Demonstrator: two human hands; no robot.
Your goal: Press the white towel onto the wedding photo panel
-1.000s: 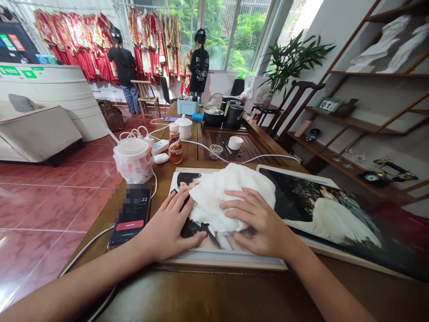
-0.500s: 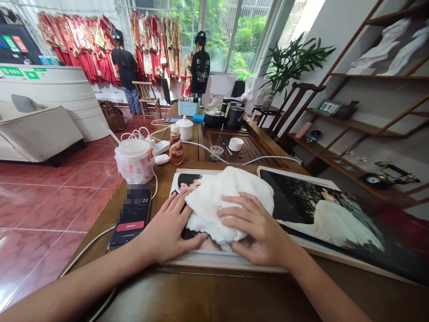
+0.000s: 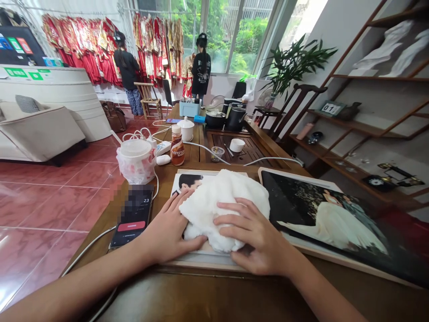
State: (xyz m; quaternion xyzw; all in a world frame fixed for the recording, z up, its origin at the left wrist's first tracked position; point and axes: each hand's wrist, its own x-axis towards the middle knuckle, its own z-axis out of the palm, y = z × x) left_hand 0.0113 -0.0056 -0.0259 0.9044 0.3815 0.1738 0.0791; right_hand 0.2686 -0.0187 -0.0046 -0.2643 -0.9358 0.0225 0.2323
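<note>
A bunched white fluffy cloth (image 3: 223,197) covers much of a framed photo (image 3: 191,177) in front of me. My right hand (image 3: 256,237) is closed on the cloth's right side, fingers curved over it and thumb at its lower edge. On the photo's left part my left hand (image 3: 174,228) lies flat and open, its fingertips partly hidden by the cloth's edge. A second framed photo (image 3: 348,219), showing a pale gown, lies just to the right.
Left on the wooden table are a phone (image 3: 132,219), a bag-wrapped tub (image 3: 136,158) and a coffee bottle (image 3: 177,147). Farther back stand a lidded white cup (image 3: 187,129) and a kettle (image 3: 236,117). Two people stand by the hanging garments (image 3: 156,47).
The white cloth and my right hand have shifted slightly left across the photo. My left hand stays in nearly the same place.
</note>
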